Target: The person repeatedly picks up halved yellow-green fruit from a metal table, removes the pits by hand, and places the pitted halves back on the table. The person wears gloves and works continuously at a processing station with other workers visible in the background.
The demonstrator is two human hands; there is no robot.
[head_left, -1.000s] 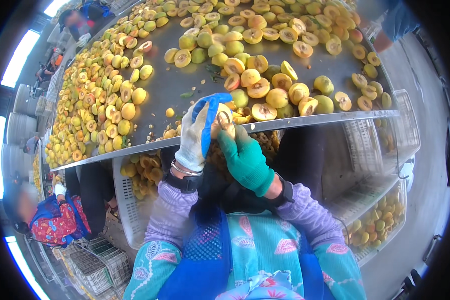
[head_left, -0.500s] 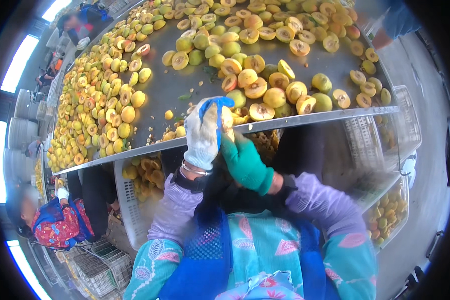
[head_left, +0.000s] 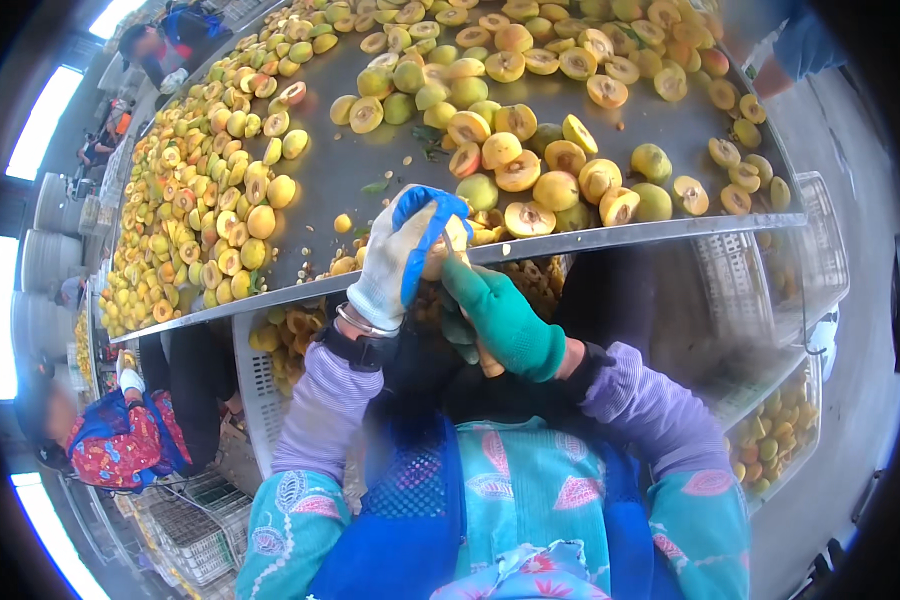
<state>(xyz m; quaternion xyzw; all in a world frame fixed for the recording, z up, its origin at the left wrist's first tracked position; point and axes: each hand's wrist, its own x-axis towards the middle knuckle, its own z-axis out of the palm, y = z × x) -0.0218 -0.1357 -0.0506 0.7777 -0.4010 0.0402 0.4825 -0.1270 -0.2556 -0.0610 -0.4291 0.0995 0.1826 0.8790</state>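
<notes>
Just over the metal table's near edge, my left hand, in a white glove with a blue palm, is closed round a yellow peach half. My right hand, in a green glove, grips a knife whose light wooden handle sticks out below the fist. The narrow blade reaches up against the cut face of the peach. My fingers hide part of the fruit and most of the blade. Beyond my hands, cut peaches lie on the table, several with pits showing.
The table's metal rim crosses in front of me. A large heap of peach halves covers its left side. Below stand a white crate of fruit and another fruit crate at right. A co-worker sits at the left.
My right hand has turned, so the knife's handle now shows below it and the blade lies against the peach. The left hand has shifted slightly left with the fruit.
</notes>
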